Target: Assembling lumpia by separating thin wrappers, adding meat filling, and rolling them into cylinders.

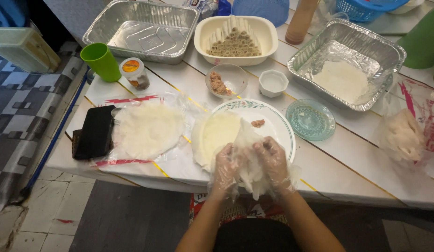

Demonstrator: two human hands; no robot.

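A white plank worktop (pixel 347 158) stands over a grey tiled floor, with a checked mat off to one side. The landmark is the white plate (pixel 277 122) with a green leaf rim at the near edge of the worktop. Over the near rim of that plate, the left hand (pixel 227 169) and the right hand (pixel 274 163), both in clear plastic gloves, are curled close together, their fingers pinching a thin white wrapper (pixel 247 154) that rises crumpled between them. A small dab of brown filling (pixel 258 123) lies on the plate just beyond the hands. A second round wrapper (pixel 218 133) hangs over the plate's left rim. Further left of the plate, a stack of wrappers (pixel 148 129) rests on clear plastic, beside a black wallet-like case (pixel 93 132). Behind the plate sit a glass bowl of filling (pixel 226 80) and a small white cup (pixel 273 83); behind those, a white dish of finished rolls (pixel 235 39). Right of the plate lies a green glass saucer (pixel 310 120), and beyond it a foil tray (pixel 347 60).
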